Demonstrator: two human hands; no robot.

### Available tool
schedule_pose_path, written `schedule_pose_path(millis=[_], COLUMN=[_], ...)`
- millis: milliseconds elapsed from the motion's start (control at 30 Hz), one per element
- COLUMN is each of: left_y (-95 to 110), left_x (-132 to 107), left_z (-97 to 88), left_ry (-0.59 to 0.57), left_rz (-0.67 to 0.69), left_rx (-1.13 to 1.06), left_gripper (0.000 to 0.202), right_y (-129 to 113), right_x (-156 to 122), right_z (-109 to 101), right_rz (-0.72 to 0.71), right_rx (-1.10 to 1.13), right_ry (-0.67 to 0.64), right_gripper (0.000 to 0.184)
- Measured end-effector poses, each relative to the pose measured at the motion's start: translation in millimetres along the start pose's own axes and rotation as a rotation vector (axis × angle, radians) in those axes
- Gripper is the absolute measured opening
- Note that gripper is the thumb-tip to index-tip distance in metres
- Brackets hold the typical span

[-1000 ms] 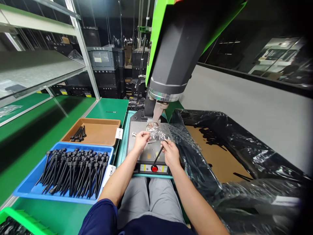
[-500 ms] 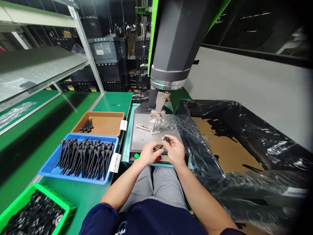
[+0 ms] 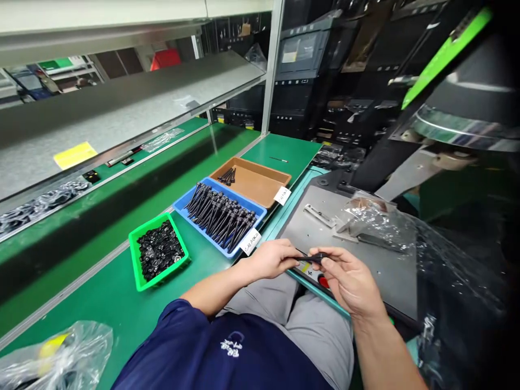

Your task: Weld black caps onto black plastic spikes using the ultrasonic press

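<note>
Between my two hands is a slim black rod with a thicker head [image 3: 317, 258], lying roughly level. The fingers of my left hand [image 3: 276, 259] pinch its thin end. My right hand [image 3: 350, 277] is closed around the thick head, partly hiding it. Left of the hands, a blue tray [image 3: 182, 208] holds many similar black rods laid side by side. A green bin [image 3: 136, 265] of small black parts stands farther left. Beyond the blue tray, a brown tray [image 3: 260, 187] contains several short black rods.
A press machine [image 3: 467, 108] rises at the right above a grey metal plate [image 3: 300, 222] with a clamp and clear plastic film [image 3: 377, 216]. A red button [image 3: 324, 281] shows beneath my hands. A shelf [image 3: 134, 119] spans the left; a plastic bag [image 3: 77, 352] lies at lower left.
My view has swung left, so the trays and green bin appear nearer the middle. The rod, earlier mostly hidden in my fingers, now shows lengthwise between both hands.
</note>
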State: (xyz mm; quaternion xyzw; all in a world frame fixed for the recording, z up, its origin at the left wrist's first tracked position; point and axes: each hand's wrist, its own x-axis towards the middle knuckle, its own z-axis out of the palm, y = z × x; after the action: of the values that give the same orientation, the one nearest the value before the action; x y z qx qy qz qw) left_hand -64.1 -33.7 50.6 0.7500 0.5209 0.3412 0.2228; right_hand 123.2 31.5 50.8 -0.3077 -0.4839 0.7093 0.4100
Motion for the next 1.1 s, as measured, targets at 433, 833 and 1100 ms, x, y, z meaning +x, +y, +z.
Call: schedule_pose_path(millis=[433,833,1100], left_y=[-42.4,-157.2,-158.9], left_x=[-62.7,-82.8,-84.0], left_z=[-86.6,-176.0,-170.0], left_ry=[0.432,0.408,0.318], left_rz=[-0.404,-0.996,-0.991], left_rx=[0.111,0.571,0.58], left_gripper=[0.022,0.024,0.032], right_y=[28.7,37.7,43.1], right_x=[3.1,-5.1,-10.5], right_z=[11.5,-5.9,-16.6], right_rz=[0.004,0.071,0.14], right_rx=[0.111,0.057,0.012], right_ry=[0.142,0.148,0.212], right_gripper=[0.033,0.033,0.041])
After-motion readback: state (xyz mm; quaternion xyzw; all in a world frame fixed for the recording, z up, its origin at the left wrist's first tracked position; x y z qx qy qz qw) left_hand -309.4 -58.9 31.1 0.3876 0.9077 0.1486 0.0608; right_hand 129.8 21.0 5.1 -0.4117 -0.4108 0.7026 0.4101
